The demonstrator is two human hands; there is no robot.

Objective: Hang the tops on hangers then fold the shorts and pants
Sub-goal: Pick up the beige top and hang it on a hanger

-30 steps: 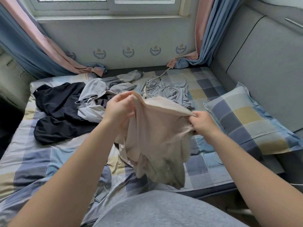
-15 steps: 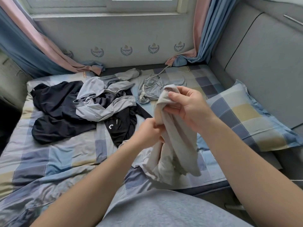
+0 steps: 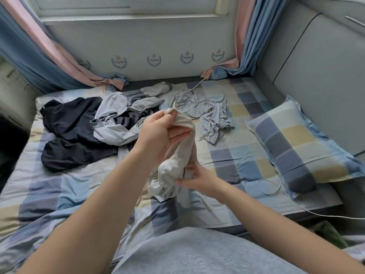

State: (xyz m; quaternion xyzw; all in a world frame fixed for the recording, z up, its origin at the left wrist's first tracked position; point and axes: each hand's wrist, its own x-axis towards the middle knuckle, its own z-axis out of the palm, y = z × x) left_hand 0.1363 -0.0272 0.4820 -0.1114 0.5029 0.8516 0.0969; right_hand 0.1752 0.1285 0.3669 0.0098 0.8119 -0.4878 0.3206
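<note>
1. My lap, in grey cloth, nearest, at the bottom edge.
2. My right hand, the lower of the two. Its fingers are curled under the lower bunch of the beige garment and the thumb presses from above, pinching the cloth between them.
3. Beige garment, one item, held up off the bed in a bunched vertical roll between my two hands. A stitched hem shows at the lower left, and loose ends hang below my right hand, over the sheet.
4. My left hand, above and beyond the right. Its fingers are closed round the garment's upper part; thumb and forefinger pinch the very top edge, which pokes out just above them.
5. Checked bed sheet, blue, grey and yellow squares, under everything.
6. White cable, looped on the sheet to my right, beside the pillow.
7. Checked pillow, right side, against the grey padded panel.
8. Black garment, spread flat, left of my hands.
9. Grey top, crumpled, partly over the black one.
10. Pale grey drawstring garment, beyond my left hand, apart from it.
11. Pink-and-blue curtains, both corners, with the window sill farthest.
</note>
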